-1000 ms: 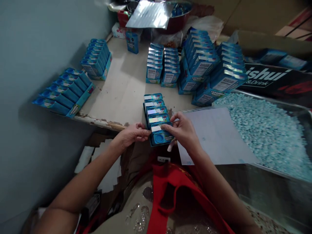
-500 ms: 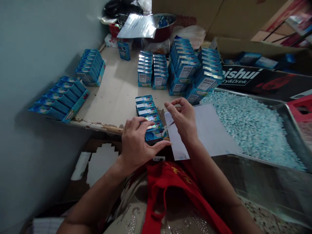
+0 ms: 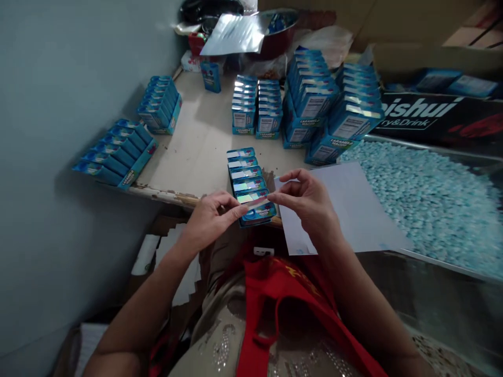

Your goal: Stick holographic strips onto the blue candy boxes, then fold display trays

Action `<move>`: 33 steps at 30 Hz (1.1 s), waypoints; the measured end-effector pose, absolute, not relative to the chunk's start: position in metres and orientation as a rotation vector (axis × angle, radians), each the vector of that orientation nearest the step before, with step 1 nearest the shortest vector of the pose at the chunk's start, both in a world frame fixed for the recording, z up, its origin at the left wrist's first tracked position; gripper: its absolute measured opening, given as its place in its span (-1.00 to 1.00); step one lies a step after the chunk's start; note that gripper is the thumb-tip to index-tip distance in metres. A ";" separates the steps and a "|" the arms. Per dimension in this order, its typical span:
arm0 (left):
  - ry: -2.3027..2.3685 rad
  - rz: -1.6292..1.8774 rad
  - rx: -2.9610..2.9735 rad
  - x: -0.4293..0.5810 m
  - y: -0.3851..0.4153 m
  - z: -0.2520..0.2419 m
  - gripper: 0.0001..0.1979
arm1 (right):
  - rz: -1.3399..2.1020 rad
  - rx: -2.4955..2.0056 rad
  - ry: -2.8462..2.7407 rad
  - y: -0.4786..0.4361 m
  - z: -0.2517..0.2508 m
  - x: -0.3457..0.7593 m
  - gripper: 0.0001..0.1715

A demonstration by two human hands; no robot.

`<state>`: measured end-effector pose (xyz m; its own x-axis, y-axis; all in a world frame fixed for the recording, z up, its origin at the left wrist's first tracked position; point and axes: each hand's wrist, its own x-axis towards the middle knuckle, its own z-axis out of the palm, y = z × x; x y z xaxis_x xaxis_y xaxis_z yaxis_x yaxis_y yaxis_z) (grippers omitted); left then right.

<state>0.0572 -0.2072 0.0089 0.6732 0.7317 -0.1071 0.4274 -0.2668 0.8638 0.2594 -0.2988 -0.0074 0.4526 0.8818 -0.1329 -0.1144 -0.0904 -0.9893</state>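
Note:
My left hand point(image 3: 208, 217) and my right hand point(image 3: 308, 207) pinch opposite ends of a narrow sticker strip point(image 3: 258, 201), stretched between my fingertips. It lies just over the nearest of the blue candy boxes point(image 3: 248, 173), which stand in a short row at the table's front edge. Whether the strip touches that box I cannot tell. Shiny bands cross the tops of the boxes farther back. Under my right hand lies a white sheet of paper point(image 3: 349, 204), partly over the edge of the metal tray.
Several filled blue display trays point(image 3: 135, 165) line the table's left side; more stand stacked at the back point(image 3: 310, 99). A tray of pale blue candies point(image 3: 436, 209) lies right, before a black printed carton point(image 3: 424, 118). A silvery sheet point(image 3: 233, 34) rests on a red basin point(image 3: 275, 47).
My left hand has drawn back from the boxes and closed on the strip's left end. The strip, earlier dangling from my right hand, is now stretched across the nearest box. The view has shifted.

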 end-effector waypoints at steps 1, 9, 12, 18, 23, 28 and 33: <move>0.922 0.320 1.848 0.054 -0.203 0.009 -0.65 | 0.944 -1.436 -0.738 -0.300 -0.010 0.255 -0.45; 0.856 0.094 1.644 0.040 -0.190 -0.002 -0.61 | 0.738 -1.708 -1.035 -0.300 -0.013 0.236 -0.72; 0.830 0.104 1.642 0.039 -0.191 -0.008 -0.62 | 0.740 -1.747 -1.064 -0.300 -0.013 0.236 -0.74; 0.824 0.096 1.619 0.039 -0.189 -0.019 -0.60 | 0.743 -1.782 -1.108 -0.301 -0.014 0.233 -0.77; 0.836 0.123 1.487 0.042 -0.188 -0.043 -0.55 | 0.653 -1.883 -1.126 -0.299 -0.023 0.241 -0.65; 1.083 0.270 1.455 0.040 -0.200 -0.080 -0.45 | 1.056 -1.592 -0.916 -0.301 -0.043 0.256 -0.46; 1.190 0.960 1.405 0.044 -0.218 -0.085 -0.35 | 1.245 -1.350 -0.647 -0.296 -0.049 0.261 -0.09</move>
